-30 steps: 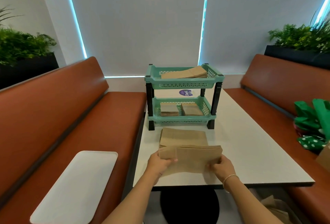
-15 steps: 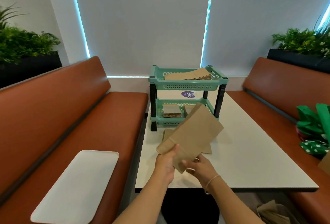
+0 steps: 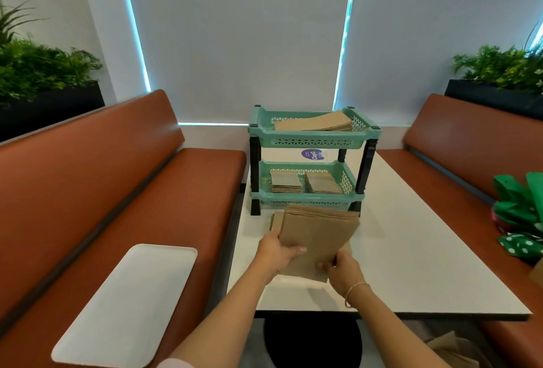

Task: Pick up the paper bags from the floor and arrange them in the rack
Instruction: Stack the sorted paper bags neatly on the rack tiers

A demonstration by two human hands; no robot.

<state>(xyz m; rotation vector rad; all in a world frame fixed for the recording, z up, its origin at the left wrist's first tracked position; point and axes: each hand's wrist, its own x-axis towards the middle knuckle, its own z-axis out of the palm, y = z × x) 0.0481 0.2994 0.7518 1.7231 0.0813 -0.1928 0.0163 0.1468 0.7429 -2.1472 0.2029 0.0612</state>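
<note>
Our left hand (image 3: 277,251) gripped the paper bags (image 3: 318,238) at their left edge, thumb curled over the top; our right hand (image 3: 340,270) pinched their near corner; the stack hung above the table (image 3: 411,250), before the green rack (image 3: 314,159); a purple sticker (image 3: 312,154) read "Clayo", uncertainly.
</note>
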